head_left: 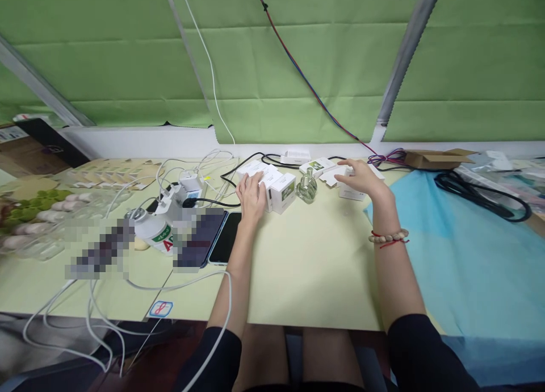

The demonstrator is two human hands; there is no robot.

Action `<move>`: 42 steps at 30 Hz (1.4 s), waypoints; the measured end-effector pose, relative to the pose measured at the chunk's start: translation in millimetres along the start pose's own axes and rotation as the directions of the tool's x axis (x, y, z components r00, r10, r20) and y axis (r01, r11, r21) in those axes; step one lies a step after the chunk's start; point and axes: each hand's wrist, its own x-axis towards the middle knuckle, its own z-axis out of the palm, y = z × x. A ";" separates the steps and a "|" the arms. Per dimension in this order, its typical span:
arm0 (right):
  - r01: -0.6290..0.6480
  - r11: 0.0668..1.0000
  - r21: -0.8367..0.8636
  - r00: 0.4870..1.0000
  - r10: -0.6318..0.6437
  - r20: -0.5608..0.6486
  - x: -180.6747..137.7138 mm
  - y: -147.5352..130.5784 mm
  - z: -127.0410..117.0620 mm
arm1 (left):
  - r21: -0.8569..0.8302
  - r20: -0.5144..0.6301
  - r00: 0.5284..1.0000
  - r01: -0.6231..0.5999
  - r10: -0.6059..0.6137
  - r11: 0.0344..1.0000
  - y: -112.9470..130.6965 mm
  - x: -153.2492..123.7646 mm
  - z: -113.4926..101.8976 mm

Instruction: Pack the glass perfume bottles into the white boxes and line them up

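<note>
My left hand [252, 196] rests on a group of small white boxes [261, 172], its fingers spread over their tops. The nearest white carton [283, 192] in that row bears a green picture and stands beside my fingers. To its right stands a clear greenish glass bottle [307, 186] with a narrow neck. My right hand [361, 179] is over a white box with open flaps [351, 193], thumb and fingers apart. Part of that box is hidden behind the hand. Behind the bottle lies another white box with a green picture [318, 165].
At left are a phone [225, 238], a white bottle [154, 231], a power strip [172, 199], and looping white cables [230, 301] near my left arm. A blue sheet [460, 255], a coiled black cable [481, 196] and an open cardboard box [438, 158] are at right.
</note>
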 end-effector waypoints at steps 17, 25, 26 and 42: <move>-0.016 0.998 0.055 1.000 0.016 0.009 1.4 6.7 -2.7 | 0.045 0.058 0.995 -0.084 0.081 0.995 27.6 -6.9 6.2; -0.029 0.998 0.059 0.999 0.027 0.019 -0.3 4.0 -3.5 | 0.138 0.027 0.999 -0.023 0.020 0.990 27.0 -4.8 9.3; -0.029 0.998 0.059 0.999 0.028 0.023 -0.6 3.6 -3.8 | 0.146 0.029 0.999 -0.023 0.019 0.989 28.3 -4.4 8.5; -0.028 0.993 0.112 0.999 0.023 0.041 1.5 7.7 -5.8 | 0.246 0.188 0.976 0.064 -0.112 0.967 57.3 19.5 -5.5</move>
